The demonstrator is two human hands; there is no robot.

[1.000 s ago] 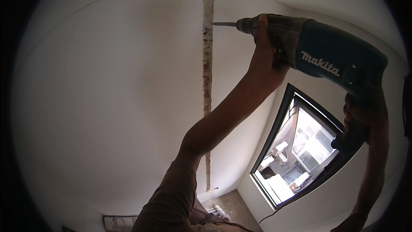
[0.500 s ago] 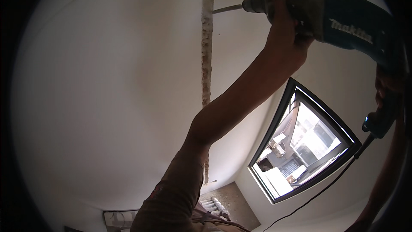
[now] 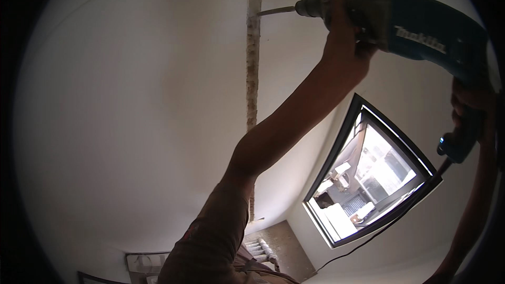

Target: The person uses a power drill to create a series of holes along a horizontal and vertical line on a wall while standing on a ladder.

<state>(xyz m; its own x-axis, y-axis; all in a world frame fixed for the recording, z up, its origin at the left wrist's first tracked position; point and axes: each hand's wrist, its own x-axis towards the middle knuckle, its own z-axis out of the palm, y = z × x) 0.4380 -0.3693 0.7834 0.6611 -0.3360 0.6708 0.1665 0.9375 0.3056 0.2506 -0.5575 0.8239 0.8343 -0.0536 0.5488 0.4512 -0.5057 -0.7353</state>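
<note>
A teal and black rotary hammer drill (image 3: 421,18) is held up sideways at the upper right, its nose facing left. Its thin metal bit (image 3: 276,10) reaches to the right edge of a rough groove (image 3: 253,63) cut down the pale wall. My left hand (image 3: 344,31) is wrapped round the front of the drill, behind the chuck, with its arm stretched across the view. At the far right my right hand (image 3: 468,102) closes round the rear handle; part of it is dark and hard to see.
A dark-framed window (image 3: 368,173) stands open on the right-hand wall. The drill's black cord (image 3: 379,231) hangs down past it. Low down, a white ribbed radiator (image 3: 263,252) shows behind my left sleeve, near the brownish floor (image 3: 289,244). A framed panel (image 3: 144,263) is at lower left.
The drill and both hands have shifted slightly left, and the bit's tip has moved from the groove's edge a little into it. Both hands keep their hold.
</note>
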